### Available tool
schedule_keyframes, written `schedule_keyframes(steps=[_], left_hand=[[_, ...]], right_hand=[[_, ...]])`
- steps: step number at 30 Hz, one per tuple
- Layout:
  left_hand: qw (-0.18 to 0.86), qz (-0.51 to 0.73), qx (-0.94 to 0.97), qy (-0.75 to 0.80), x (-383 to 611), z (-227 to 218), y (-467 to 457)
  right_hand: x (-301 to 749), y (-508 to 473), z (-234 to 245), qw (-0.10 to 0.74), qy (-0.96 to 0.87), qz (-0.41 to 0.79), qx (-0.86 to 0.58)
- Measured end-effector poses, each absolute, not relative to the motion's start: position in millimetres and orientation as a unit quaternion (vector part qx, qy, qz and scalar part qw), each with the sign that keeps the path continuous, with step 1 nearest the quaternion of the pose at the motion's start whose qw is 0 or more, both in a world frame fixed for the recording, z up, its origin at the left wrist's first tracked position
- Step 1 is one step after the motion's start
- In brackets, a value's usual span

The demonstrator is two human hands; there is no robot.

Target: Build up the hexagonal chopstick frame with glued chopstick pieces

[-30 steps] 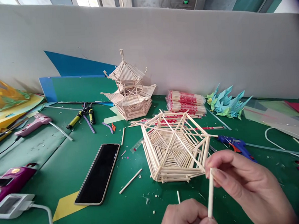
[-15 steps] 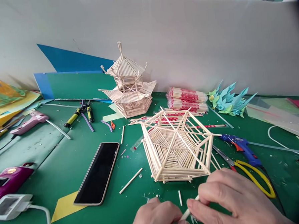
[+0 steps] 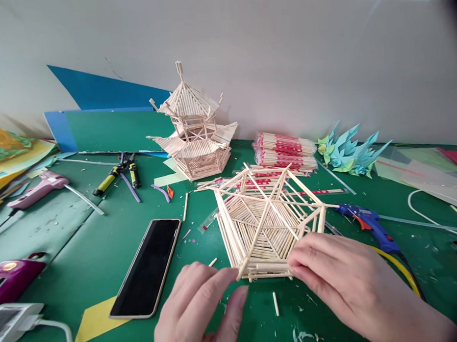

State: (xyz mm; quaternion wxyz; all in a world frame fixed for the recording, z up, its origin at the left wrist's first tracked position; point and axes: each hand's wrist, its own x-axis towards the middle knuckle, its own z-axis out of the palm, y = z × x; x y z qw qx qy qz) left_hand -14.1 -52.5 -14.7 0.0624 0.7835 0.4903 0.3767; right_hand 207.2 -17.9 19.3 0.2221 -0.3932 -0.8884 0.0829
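Note:
A six-sided frame of pale wooden sticks [image 3: 268, 202] stands in front of me, with a web of sticks across its top and a closely laid stick floor. At its front left corner is my left hand [image 3: 199, 308], thumb and forefinger apart, the forefinger tip by the corner. My right hand [image 3: 333, 275] has its fingers pinched at the front right side, on the end of a wooden stick [image 3: 271, 266] that lies along the front edge. The fingers cover that end of the stick. Below, a short stick piece [image 3: 276, 304] lies on the green table [image 3: 207, 340].
Behind stands a stick pagoda [image 3: 195, 127], beside wrapped bundles of sticks [image 3: 284, 150]. To the right lie a blue glue gun [image 3: 369, 222] and partly covered yellow-handled scissors [image 3: 400, 266]. A phone [image 3: 147, 267], pliers [image 3: 117, 174] and a pink glue gun [image 3: 41, 189] lie left.
Both hands have moved up from the near edge to the frame's front side. The left hand has let go of the stick and opened. The stick now lies along the front edge.

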Motion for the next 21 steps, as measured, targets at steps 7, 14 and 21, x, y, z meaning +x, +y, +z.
schedule_keyframes(steps=[7,14,21], left_hand=[[0.058,0.384,0.786,0.480,-10.6,-33.1,-40.9],[0.071,0.408,0.781,0.468,-2.4,-37.5,-38.3],[0.073,0.423,0.771,0.471,3.3,-35.8,-36.3]], right_hand=[[208.0,-12.5,13.9,0.172,-0.890,0.105,-0.409],[205.7,-9.7,14.3,0.150,-0.882,0.134,-0.425],[206.8,-8.8,15.1,0.125,-0.882,0.134,-0.433]])
